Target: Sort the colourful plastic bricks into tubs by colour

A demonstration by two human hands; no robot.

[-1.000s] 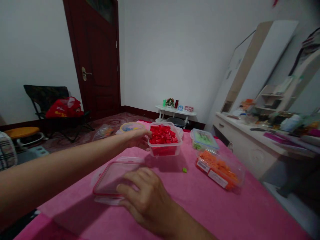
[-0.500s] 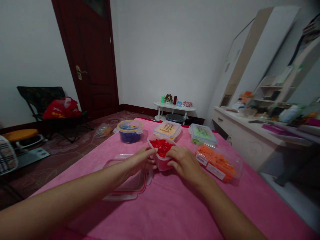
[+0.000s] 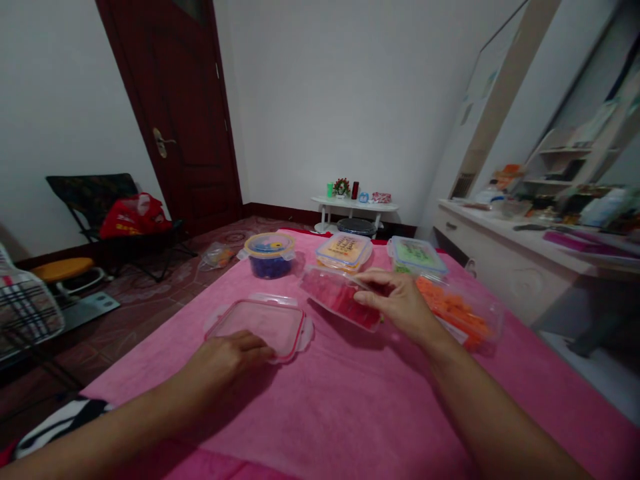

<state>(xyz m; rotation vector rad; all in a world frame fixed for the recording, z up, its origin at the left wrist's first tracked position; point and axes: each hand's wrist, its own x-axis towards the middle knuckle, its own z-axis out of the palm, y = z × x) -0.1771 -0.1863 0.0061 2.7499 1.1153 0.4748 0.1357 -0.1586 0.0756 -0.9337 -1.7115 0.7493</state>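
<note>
My right hand [image 3: 395, 300] grips a clear plastic food container [image 3: 340, 297] by its right end, thumb on the near side. The container is tilted above the pink cloth, with small red pieces showing through it; I cannot tell which way its opening faces. To the left, a clear lid with a red seal [image 3: 265, 323] lies flat on the cloth. My left hand [image 3: 233, 360] rests at this lid's near edge, fingers stretched out and palm down. Parts of its fingertips touch or overlap the lid's rim.
Behind stand a round tub with blue contents [image 3: 270, 257], a lidded box with yellowish contents [image 3: 344, 251] and a green one [image 3: 417, 255]. A clear box of orange pieces [image 3: 457, 313] is beyond my right forearm. A white dresser [image 3: 505, 247] stands at the right.
My left hand has let go of the container and moved left and nearer, to the lid. My right hand has tilted the container, which stood upright before.
</note>
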